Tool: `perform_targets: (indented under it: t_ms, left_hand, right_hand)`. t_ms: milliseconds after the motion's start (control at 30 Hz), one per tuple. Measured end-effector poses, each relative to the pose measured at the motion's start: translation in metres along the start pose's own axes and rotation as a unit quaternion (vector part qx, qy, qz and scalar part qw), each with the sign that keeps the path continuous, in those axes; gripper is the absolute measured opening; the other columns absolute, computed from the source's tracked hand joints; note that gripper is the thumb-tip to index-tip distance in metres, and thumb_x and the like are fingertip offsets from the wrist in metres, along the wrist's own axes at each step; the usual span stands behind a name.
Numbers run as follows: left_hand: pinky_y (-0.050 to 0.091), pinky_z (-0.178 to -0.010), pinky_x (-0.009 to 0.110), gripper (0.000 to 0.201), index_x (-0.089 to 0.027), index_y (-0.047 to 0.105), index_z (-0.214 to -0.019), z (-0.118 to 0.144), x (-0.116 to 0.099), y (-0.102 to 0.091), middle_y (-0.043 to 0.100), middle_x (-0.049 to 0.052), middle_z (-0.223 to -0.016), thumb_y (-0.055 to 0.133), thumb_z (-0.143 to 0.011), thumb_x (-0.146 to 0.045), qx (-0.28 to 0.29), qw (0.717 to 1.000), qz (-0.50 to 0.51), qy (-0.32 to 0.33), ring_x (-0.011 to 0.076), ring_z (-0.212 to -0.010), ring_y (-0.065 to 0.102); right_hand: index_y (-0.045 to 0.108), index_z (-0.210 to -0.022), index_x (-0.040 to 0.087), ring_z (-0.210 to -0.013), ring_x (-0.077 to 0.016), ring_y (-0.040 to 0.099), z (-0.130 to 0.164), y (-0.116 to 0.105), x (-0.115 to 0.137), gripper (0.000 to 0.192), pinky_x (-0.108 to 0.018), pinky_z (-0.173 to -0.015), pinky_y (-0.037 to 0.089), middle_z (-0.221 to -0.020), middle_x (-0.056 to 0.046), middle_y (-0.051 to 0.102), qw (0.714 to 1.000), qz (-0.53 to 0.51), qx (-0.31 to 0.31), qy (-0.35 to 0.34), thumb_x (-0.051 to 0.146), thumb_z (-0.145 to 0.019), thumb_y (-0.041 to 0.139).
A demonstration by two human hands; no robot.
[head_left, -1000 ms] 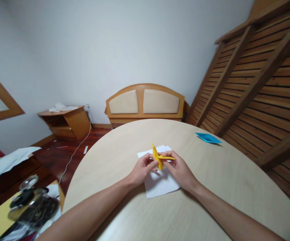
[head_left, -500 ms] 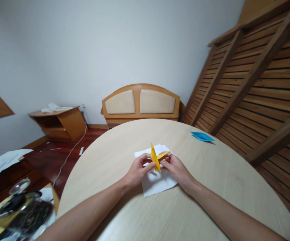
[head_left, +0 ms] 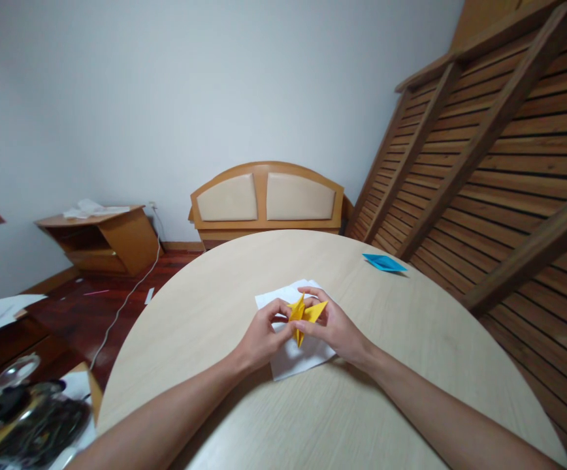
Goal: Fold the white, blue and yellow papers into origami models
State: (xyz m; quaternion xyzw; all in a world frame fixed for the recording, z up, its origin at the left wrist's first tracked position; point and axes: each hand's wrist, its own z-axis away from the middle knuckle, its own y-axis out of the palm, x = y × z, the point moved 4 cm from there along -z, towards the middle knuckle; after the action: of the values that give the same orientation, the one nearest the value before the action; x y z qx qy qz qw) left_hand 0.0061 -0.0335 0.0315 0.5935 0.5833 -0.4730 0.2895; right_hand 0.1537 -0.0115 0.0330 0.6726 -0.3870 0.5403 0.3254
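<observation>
A folded yellow origami paper [head_left: 315, 313] with pointed flaps is held between both hands, above white paper sheets [head_left: 291, 365] lying on the round table [head_left: 205, 307]. My left hand [head_left: 264, 331] pinches its left side between thumb and fingers. My right hand [head_left: 338, 331] grips it from the right, thumb across the front near the left thumb and index finger arched over the top. The fingers cover part of the folds. Farther back on the right of the table rests a blue folded paper boat shape [head_left: 384, 263].
A wooden headboard [head_left: 261, 168] stands beyond the table. Slatted wooden panels [head_left: 489, 156] lean along the right. At lower left, a glass pot [head_left: 33, 418] sits near the table edge. A low cabinet [head_left: 100, 245] and a white cable [head_left: 129, 297] are on the left.
The yellow paper has turned, and its right flap now looks broader. My right thumb has moved left across its front, with the index finger raised over it. The camera view has shifted slightly.
</observation>
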Motion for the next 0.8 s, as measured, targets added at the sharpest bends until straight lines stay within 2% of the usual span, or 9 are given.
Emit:
perform_targets:
  t_ms: [167, 333, 500, 567, 800]
  left_hand:
    - [0.049, -0.083, 0.033, 0.018, -0.018, 0.055, -0.076, 0.002, -0.005, 0.000, 0.063, 0.003, -0.085, 0.069, -0.082, -0.028, 0.003, 0.999, -0.033, 0.032, 0.0176, -0.084, 0.059]
    - [0.050, -0.088, 0.035, 0.011, -0.017, 0.058, -0.081, 0.002, -0.004, 0.003, 0.066, 0.005, -0.090, 0.064, -0.087, -0.024, 0.016, 0.999, -0.027, 0.027, 0.0182, -0.089, 0.062]
    - [0.049, -0.096, 0.037, 0.006, -0.018, 0.064, -0.088, 0.002, -0.006, 0.003, 0.064, 0.009, -0.116, 0.062, -0.090, -0.023, 0.000, 0.998, -0.034, 0.055, 0.0208, -0.109, 0.060]
    - [0.049, -0.096, 0.037, 0.008, -0.018, 0.066, -0.089, 0.002, -0.007, 0.002, 0.062, 0.010, -0.121, 0.062, -0.091, -0.025, -0.015, 0.998, -0.040, 0.052, 0.0215, -0.112, 0.059]
    - [0.050, -0.091, 0.037, 0.009, -0.018, 0.061, -0.083, 0.002, -0.005, 0.001, 0.068, 0.007, -0.101, 0.063, -0.088, -0.025, -0.035, 0.997, -0.045, 0.043, 0.0203, -0.098, 0.063]
  right_hand:
    - [0.049, -0.125, 0.023, -0.094, -0.0197, 0.062, 0.002, -0.002, 0.005, 0.062, -0.034, -0.085, 0.050, -0.102, -0.003, 0.062, 0.995, 0.095, -0.005, -0.019, 0.028, -0.070, 0.079]
    - [0.052, -0.121, 0.023, -0.104, -0.0208, 0.062, 0.001, -0.006, 0.008, 0.050, -0.037, -0.092, 0.048, -0.114, -0.006, 0.063, 0.993, 0.115, 0.010, -0.029, 0.027, -0.076, 0.073]
    - [0.056, -0.113, 0.022, -0.099, -0.0207, 0.063, -0.001, -0.013, 0.013, 0.042, -0.036, -0.090, 0.049, -0.107, -0.005, 0.065, 0.990, 0.127, -0.010, -0.051, 0.025, -0.074, 0.072]
    - [0.057, -0.112, 0.022, -0.099, -0.0209, 0.063, -0.001, -0.014, 0.014, 0.040, -0.035, -0.088, 0.050, -0.107, -0.005, 0.066, 0.990, 0.125, -0.015, -0.062, 0.025, -0.075, 0.073]
    - [0.061, -0.103, 0.022, -0.095, -0.0211, 0.064, 0.001, -0.015, 0.017, 0.030, -0.036, -0.088, 0.051, -0.099, -0.005, 0.068, 0.985, 0.125, -0.064, -0.098, 0.031, -0.077, 0.075]
